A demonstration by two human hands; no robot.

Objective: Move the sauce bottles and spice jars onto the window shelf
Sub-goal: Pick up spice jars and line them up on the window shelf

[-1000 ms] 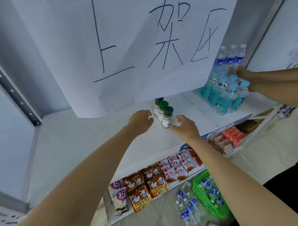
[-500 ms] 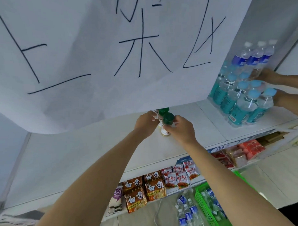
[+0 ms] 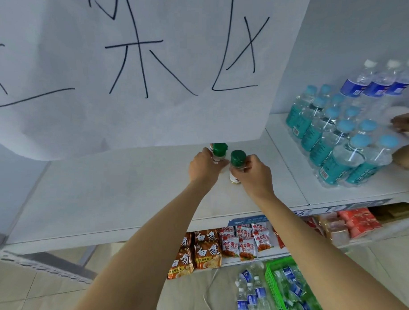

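Two green-capped spice jars stand on the white shelf (image 3: 118,193). My left hand (image 3: 204,167) grips the rear spice jar (image 3: 218,152), whose cap sits just under the hanging paper's edge. My right hand (image 3: 254,174) grips the front spice jar (image 3: 237,159); its base touches the shelf. A third jar seen earlier is hidden behind the hands or the paper.
A large white paper sign (image 3: 141,64) with black characters hangs low over the shelf. Packs of water bottles (image 3: 338,136) fill the shelf's right, where another person's hands (image 3: 406,124) handle them. Snack packets (image 3: 218,250) line the lower shelf; a green basket (image 3: 286,292) of bottles sits on the floor.
Both my hands moved in from beside the jars and closed round one jar each. The view has shifted closer and lower under the paper sign.
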